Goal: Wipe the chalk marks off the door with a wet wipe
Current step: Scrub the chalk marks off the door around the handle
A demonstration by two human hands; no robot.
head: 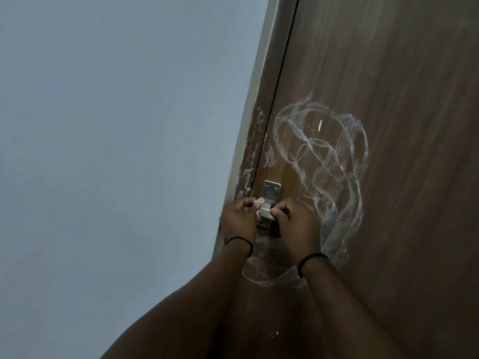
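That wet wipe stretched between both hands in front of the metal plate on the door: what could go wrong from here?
1. The wet wipe is pinched by the left hand and right hand right at the metal plate; it might snag there or tear.
2. The chalk marks are broad and dense, so one small wipe may smear them.
3. Chalk on the door frame could be overlooked.

No text, label, brand, number or sign can be read anywhere. The chalk marks (324,161) on the brown door (404,104) are looping scribbles that form no letters or digits, and the metal latch plate (270,193) at the door's left edge bears no legible stamp.
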